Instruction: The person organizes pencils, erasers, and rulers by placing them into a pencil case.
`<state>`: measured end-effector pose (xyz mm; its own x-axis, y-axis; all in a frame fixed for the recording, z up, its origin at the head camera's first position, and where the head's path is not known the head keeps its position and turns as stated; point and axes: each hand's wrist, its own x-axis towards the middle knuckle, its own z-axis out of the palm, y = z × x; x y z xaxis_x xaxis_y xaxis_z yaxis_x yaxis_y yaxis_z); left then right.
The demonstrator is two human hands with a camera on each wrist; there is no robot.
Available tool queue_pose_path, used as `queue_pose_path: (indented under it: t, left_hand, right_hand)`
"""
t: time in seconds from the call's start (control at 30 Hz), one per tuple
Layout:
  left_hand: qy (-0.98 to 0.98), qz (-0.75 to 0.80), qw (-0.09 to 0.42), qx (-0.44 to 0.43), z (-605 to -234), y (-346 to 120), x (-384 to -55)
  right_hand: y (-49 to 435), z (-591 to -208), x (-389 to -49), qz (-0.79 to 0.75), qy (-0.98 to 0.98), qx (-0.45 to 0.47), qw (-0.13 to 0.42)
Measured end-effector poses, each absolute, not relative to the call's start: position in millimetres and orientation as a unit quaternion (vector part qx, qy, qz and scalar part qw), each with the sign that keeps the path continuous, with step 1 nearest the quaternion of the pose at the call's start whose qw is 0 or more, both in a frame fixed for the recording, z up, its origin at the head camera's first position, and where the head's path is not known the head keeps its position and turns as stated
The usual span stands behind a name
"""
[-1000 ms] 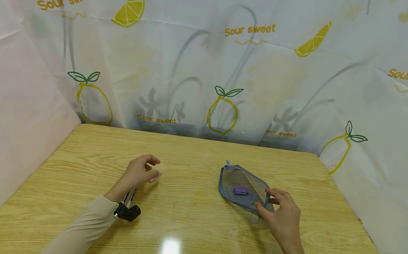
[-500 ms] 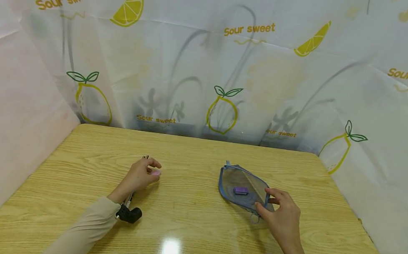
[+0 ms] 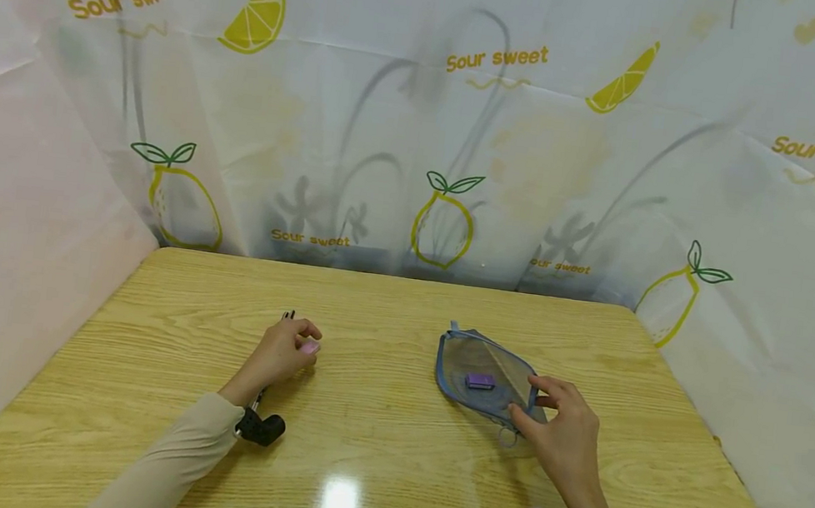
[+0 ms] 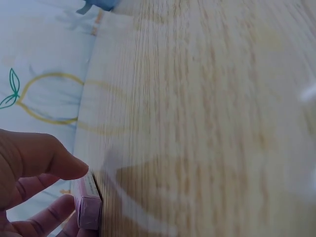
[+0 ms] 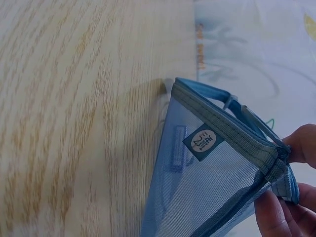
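Observation:
On the left, my left hand [image 3: 280,352] pinches a small pink eraser [image 3: 310,347] between thumb and fingers. The left wrist view has the eraser [image 4: 89,205] close by the wood surface, thumb on its upper edge. Slim black-and-white pens [image 3: 288,315] lie beneath that hand, mostly covered by it. My right hand [image 3: 569,427] grips one end of a blue mesh zipper pouch [image 3: 448,376] and keeps its mouth spread. Inside the pouch rests a purple block [image 3: 480,381]. A round label [image 5: 203,140] marks the pouch's side in the right wrist view.
The wooden table [image 3: 374,418] reaches back to a white curtain [image 3: 390,143] printed with lemons, which also runs along both sides. A ring pull [image 3: 507,437] hangs from the pouch near my right thumb. Black camera mounts [image 3: 261,428] sit on both wrists.
My left hand has shifted slightly right, and the pink eraser now sits between its thumb and fingers. More of the pens' far ends shows. The right hand and pouch have stayed in place.

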<state>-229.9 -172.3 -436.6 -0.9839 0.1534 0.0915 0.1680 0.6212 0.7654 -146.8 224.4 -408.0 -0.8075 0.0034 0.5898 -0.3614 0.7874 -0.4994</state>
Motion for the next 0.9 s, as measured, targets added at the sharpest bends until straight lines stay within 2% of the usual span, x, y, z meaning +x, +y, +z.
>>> queue_pose_path:
  t: [0.9]
  left_hand:
    - [-0.899,-0.428,0.034,-0.083,-431.3,-165.9,-226.0]
  right_hand:
    - [223.7,-409.9,-147.4,0.317,-0.895,0.105,0.295]
